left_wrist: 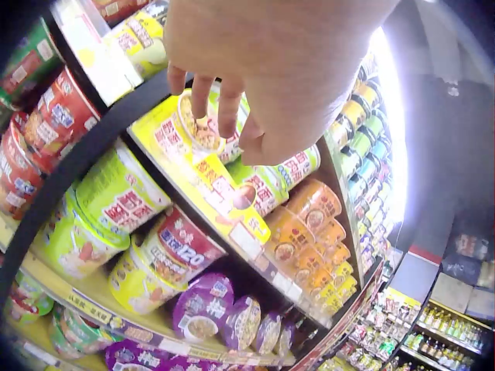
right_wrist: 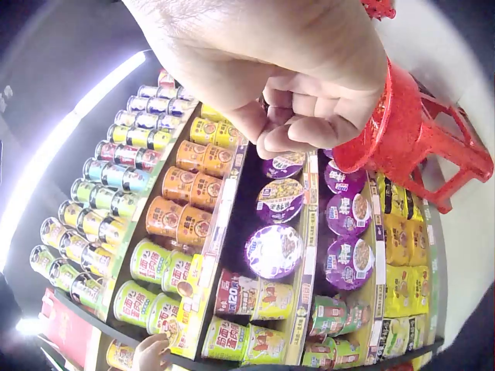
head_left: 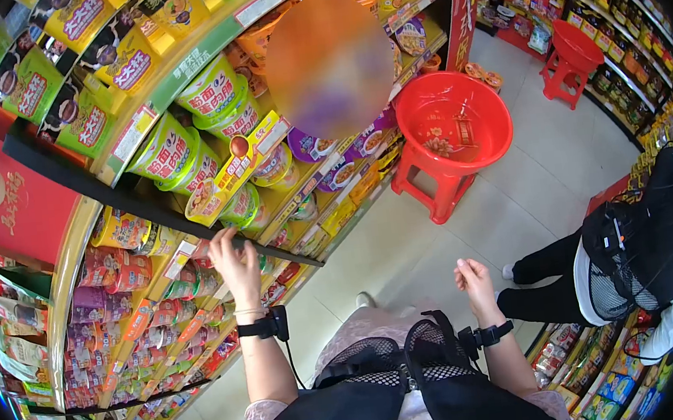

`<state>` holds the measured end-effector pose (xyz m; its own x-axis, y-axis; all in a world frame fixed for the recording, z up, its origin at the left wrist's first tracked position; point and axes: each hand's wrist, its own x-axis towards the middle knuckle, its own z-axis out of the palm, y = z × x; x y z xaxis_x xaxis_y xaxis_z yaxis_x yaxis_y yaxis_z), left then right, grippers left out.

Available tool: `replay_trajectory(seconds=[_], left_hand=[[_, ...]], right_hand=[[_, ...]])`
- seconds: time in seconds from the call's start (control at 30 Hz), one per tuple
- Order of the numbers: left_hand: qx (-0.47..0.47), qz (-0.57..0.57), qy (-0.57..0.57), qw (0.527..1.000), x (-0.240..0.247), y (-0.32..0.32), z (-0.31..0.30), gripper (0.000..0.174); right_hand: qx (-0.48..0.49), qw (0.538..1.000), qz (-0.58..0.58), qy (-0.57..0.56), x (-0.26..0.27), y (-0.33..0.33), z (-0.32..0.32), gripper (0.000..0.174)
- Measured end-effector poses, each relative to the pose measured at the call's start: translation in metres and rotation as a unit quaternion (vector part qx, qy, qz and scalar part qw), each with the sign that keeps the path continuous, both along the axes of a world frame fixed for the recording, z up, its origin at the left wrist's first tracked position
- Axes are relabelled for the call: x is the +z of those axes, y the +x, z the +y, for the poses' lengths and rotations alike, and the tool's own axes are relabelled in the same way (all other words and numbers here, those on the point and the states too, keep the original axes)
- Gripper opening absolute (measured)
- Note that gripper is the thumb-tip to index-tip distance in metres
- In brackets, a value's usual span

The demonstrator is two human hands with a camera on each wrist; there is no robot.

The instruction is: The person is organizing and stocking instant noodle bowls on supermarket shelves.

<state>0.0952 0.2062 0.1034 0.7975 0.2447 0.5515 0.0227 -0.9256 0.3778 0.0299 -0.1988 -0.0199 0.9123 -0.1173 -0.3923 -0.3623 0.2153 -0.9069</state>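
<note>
My left hand (head_left: 236, 270) is at the shelf front with its fingers right at a long black bar (head_left: 165, 220) and holds nothing. The left wrist view shows that hand (left_wrist: 271, 69) with relaxed, bent fingers over a yellow promotional strip (left_wrist: 205, 174). Around it stand green-and-white instant noodle tubs (head_left: 170, 149) in stacks. My right hand (head_left: 475, 277) hangs in front of my body, away from the shelf. Its fingers (right_wrist: 309, 131) are loosely curled with nothing in them.
A red plastic basin (head_left: 500, 123) sits on a red stool (head_left: 437, 191) beyond the shelf. Another red basin (head_left: 576, 45) stands farther off. At the right is a person wearing a mesh backpack (head_left: 641, 219). A red gift bag (head_left: 19, 194) is at the left.
</note>
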Motion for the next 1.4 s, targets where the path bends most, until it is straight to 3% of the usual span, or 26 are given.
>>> replay_trajectory(seconds=[0.1,0.2,0.27,0.33,0.37,0.4,0.47,0.53,0.6,0.63,0.73,0.8,0.87,0.9,0.97,1.0,1.03,1.07,1.13,1.17,1.2,1.27,1.33,1.37,1.4], left_hand=[[-0.025,0.044,-0.14,0.989,-0.047,0.031,0.008,0.039],[-0.057,0.074,-0.383,0.919,-0.072,0.072,-0.004,0.059],[-0.08,0.074,-0.413,0.904,-0.099,0.113,0.001,0.065],[-0.036,0.05,-0.298,0.952,-0.128,0.152,0.012,0.065],[-0.018,0.024,-0.371,0.928,-0.132,0.17,0.013,0.06],[-0.018,0.023,-0.376,0.926,-0.137,0.178,0.014,0.06],[0.013,-0.065,-0.622,0.78,-0.135,0.184,0.011,0.05],[0.017,-0.093,-0.649,0.755,-0.156,0.192,0.021,0.049],[-0.018,-0.167,-0.704,0.69,-0.162,0.191,0.025,0.046],[0.014,-0.178,-0.721,0.669,-0.162,0.191,0.025,0.04],[0.037,-0.195,-0.707,0.679,-0.172,0.187,0.034,0.037],[0.042,-0.207,-0.692,0.69,-0.18,0.193,0.04,0.035],[0.046,-0.216,-0.678,0.701,-0.193,0.195,0.047,0.033],[0.007,-0.222,-0.705,0.673,-0.208,0.195,0.058,0.029],[0.001,-0.225,-0.694,0.684,-0.185,0.19,0.038,0.029],[-0.012,-0.221,-0.684,0.695,-0.171,0.184,0.027,0.029],[-0.024,-0.205,-0.716,0.667,-0.165,0.176,0.022,0.036],[0.023,-0.049,-0.472,0.88,-0.175,0.168,0.029,0.036],[-0.021,-0.145,-0.686,0.713,-0.164,0.154,0.006,0.039],[-0.041,-0.17,-0.76,0.626,-0.137,0.145,-0.016,0.044],[-0.009,-0.168,-0.77,0.616,-0.137,0.138,-0.028,0.052],[-0.042,-0.141,-0.777,0.612,-0.124,0.118,-0.052,0.057],[-0.059,-0.102,-0.792,0.599,-0.116,0.098,-0.072,0.065],[-0.048,-0.097,-0.789,0.605,-0.116,0.085,-0.084,0.066],[-0.037,-0.091,-0.786,0.61,-0.115,0.071,-0.096,0.066]], right_hand=[[-0.02,1.0,0.02,0.002,-0.002,0.003,-0.002,0.028],[-0.012,1.0,0.024,-0.003,-0.007,0.013,-0.002,0.026],[-0.012,1.0,0.024,-0.012,-0.003,0.035,-0.003,0.026],[-0.011,0.999,0.02,-0.024,0.003,0.056,-0.002,0.025],[-0.004,0.999,0.022,-0.025,0.006,0.067,0.002,0.025],[0.003,0.999,0.024,-0.025,0.008,0.079,0.006,0.025],[0.022,0.999,0.02,-0.038,0.013,0.101,0.01,0.024],[0.044,0.998,0.018,-0.047,0.015,0.125,0.021,0.024],[0.171,0.985,-0.019,-0.023,0.015,0.165,0.039,0.024],[0.218,0.975,-0.021,-0.022,0.016,0.186,0.054,0.024],[0.334,0.936,-0.094,-0.062,0.012,0.24,0.119,0.042],[0.4,0.884,-0.235,-0.064,-0.014,0.283,0.171,0.053],[0.451,0.87,-0.177,-0.087,0.011,0.309,0.218,0.048],[0.436,0.859,-0.239,-0.123,0.013,0.32,0.239,0.049],[0.438,0.833,-0.301,-0.153,0.007,0.34,0.269,0.05],[0.496,0.793,-0.292,-0.198,0.003,0.347,0.282,0.05],[0.551,0.747,-0.283,-0.241,0.001,0.349,0.29,0.05],[0.564,0.737,-0.288,-0.239,0.004,0.348,0.29,0.05],[0.54,0.755,-0.319,-0.19,0.011,0.341,0.279,0.049],[0.489,0.812,-0.307,-0.088,0.001,0.329,0.268,0.051],[0.477,0.797,-0.34,-0.144,-0.001,0.32,0.254,0.067],[0.46,0.794,-0.375,-0.131,-0.011,0.306,0.227,0.081],[0.521,0.762,-0.364,-0.123,-0.001,0.298,0.196,0.091],[0.527,0.775,-0.346,-0.05,0.015,0.289,0.181,0.093],[0.539,0.767,-0.344,-0.048,0.024,0.286,0.167,0.093]])
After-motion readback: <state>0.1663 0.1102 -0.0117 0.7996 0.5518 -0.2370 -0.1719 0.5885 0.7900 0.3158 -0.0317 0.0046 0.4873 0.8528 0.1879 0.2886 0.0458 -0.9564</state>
